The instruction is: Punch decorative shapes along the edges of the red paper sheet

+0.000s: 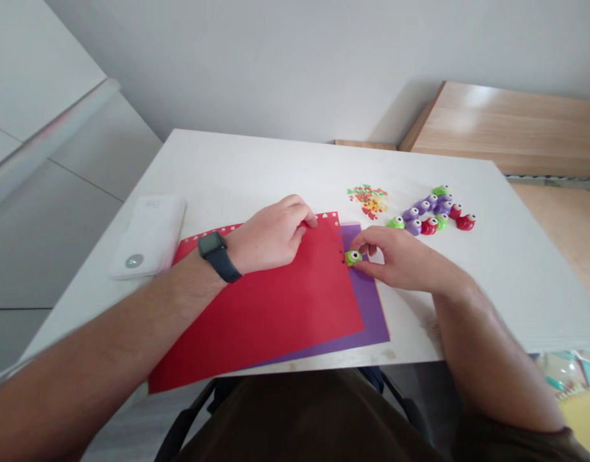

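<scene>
My right hand (388, 255) grips a small green craft punch (353, 257) with a star on its white button, set at the right edge of a red sheet of paper (295, 301). Shapes are cut along the sheet's top edge and upper right side. Resting on the red sheet, my left hand (280, 234) has its fingers curled in near the top right corner; whether anything is in them is hidden. A purple sheet (369, 301) lies beneath, sticking out at the right and bottom.
Behind the sheets is a scatter of small coloured paper cut-outs (369, 200). Several purple, red and green punches (424, 215) stand to its right. A white box-shaped device (151, 234) sits at the table's left. A wooden board (506, 128) is beyond the back right.
</scene>
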A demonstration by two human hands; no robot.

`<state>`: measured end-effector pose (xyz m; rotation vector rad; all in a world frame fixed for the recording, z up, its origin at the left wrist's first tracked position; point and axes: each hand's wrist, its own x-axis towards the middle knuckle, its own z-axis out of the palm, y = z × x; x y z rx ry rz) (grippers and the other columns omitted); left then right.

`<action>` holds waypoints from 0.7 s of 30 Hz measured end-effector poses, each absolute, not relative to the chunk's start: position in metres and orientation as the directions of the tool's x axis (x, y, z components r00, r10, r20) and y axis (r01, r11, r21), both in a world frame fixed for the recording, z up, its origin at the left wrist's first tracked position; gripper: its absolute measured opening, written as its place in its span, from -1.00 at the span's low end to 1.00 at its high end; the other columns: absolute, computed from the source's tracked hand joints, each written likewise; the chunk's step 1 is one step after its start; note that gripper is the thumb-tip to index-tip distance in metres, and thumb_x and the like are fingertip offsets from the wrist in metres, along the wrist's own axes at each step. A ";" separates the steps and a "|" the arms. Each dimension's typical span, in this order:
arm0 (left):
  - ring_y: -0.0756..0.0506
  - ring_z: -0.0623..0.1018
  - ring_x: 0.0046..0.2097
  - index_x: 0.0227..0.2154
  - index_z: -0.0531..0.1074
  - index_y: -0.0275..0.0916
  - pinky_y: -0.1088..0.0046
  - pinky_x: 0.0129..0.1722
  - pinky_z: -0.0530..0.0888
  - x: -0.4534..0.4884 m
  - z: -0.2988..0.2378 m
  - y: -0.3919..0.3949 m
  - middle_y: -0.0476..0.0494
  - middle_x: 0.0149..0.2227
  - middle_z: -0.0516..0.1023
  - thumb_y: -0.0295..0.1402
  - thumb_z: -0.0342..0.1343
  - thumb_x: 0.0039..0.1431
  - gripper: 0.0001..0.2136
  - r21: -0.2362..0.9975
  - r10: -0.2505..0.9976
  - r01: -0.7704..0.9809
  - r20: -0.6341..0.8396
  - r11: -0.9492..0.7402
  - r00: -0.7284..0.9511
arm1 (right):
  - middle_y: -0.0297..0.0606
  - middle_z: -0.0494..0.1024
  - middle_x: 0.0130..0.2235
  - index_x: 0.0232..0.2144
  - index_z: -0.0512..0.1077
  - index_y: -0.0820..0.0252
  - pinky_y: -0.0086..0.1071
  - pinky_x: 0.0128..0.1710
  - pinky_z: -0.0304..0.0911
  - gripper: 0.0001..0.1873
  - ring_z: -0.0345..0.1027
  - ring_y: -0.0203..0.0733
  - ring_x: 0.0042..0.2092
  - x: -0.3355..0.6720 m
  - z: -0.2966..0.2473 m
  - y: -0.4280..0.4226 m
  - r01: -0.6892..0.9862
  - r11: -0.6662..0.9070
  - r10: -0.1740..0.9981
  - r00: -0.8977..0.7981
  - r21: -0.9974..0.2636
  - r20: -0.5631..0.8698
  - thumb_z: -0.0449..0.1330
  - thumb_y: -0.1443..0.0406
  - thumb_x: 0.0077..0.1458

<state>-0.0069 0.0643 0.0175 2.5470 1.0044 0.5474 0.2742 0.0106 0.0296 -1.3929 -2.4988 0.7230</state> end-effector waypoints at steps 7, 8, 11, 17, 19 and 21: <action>-0.20 0.57 0.03 -0.13 0.51 -0.24 0.16 0.13 0.52 -0.006 0.032 0.062 -0.22 -0.03 0.54 -0.51 -0.02 0.27 -0.77 0.396 0.711 0.607 0.201 -0.688 0.674 | -0.25 0.61 -0.24 -0.17 0.52 0.14 -0.30 -0.20 0.32 -0.85 0.47 -0.14 -0.23 0.273 0.030 0.011 0.750 0.447 0.841 -0.539 -0.488 -0.057 0.27 0.32 0.17; -0.20 0.57 0.03 -0.13 0.51 -0.25 0.16 0.13 0.52 -0.006 0.034 0.061 -0.22 -0.03 0.54 -0.51 -0.03 0.27 -0.76 0.388 0.708 0.609 0.203 -0.692 0.676 | -0.24 0.61 -0.24 -0.16 0.53 0.15 -0.30 -0.19 0.32 -0.84 0.47 -0.14 -0.23 0.273 0.031 0.011 0.748 0.446 0.840 -0.540 -0.491 -0.060 0.27 0.32 0.18; -0.20 0.57 0.02 -0.11 0.51 -0.26 0.16 0.13 0.52 -0.007 0.044 0.055 -0.22 -0.03 0.53 -0.52 -0.05 0.29 -0.74 0.359 0.697 0.607 0.223 -0.709 0.682 | -0.24 0.60 -0.23 -0.15 0.53 0.16 -0.29 -0.19 0.32 -0.83 0.46 -0.14 -0.22 0.273 0.031 0.011 0.749 0.440 0.841 -0.538 -0.496 -0.066 0.27 0.32 0.17; -0.22 0.56 0.03 -0.12 0.52 -0.22 0.14 0.14 0.49 -0.007 0.074 0.052 -0.16 -0.03 0.54 -0.50 -0.02 0.27 -0.75 0.351 0.691 0.597 0.304 -0.721 0.656 | -0.21 0.61 -0.20 -0.14 0.54 0.15 -0.29 -0.17 0.32 -0.82 0.47 -0.12 -0.20 0.274 0.030 0.011 0.747 0.443 0.835 -0.545 -0.496 -0.075 0.27 0.32 0.18; -0.24 0.56 0.04 -0.12 0.53 -0.22 0.12 0.15 0.49 -0.007 0.079 0.057 -0.16 -0.03 0.54 -0.49 -0.01 0.26 -0.75 0.341 0.702 0.615 0.302 -0.711 0.645 | -0.21 0.61 -0.20 -0.13 0.54 0.16 -0.29 -0.17 0.32 -0.82 0.47 -0.11 -0.20 0.274 0.029 0.011 0.748 0.445 0.837 -0.543 -0.492 -0.069 0.27 0.32 0.19; -0.25 0.56 0.05 -0.14 0.54 -0.23 0.13 0.15 0.49 -0.008 0.076 0.064 -0.17 -0.05 0.54 -0.48 -0.01 0.24 -0.75 0.319 0.702 0.626 0.283 -0.711 0.653 | -0.21 0.60 -0.21 -0.13 0.54 0.18 -0.28 -0.17 0.31 -0.82 0.47 -0.12 -0.21 0.275 0.027 0.012 0.749 0.455 0.840 -0.541 -0.481 -0.047 0.27 0.31 0.19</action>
